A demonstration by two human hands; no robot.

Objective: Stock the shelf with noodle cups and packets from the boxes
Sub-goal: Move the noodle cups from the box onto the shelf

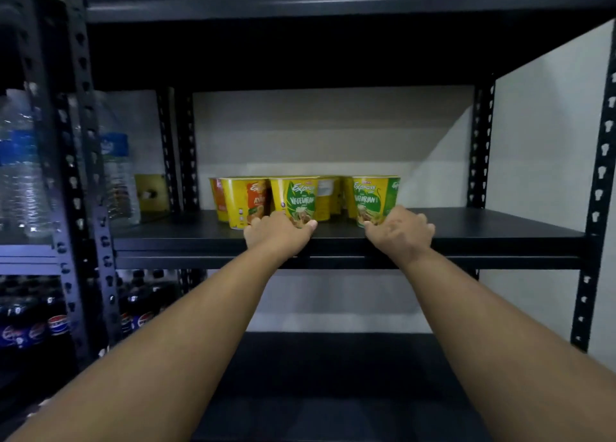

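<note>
Black metal shelf (466,231) ahead at arm's reach; left of my hands, an orange-labelled cup (248,201); my left hand (278,233) grips a green vegetarian cup (295,198), my right hand (400,230) curls round another vegetarian cup (375,198)
</note>
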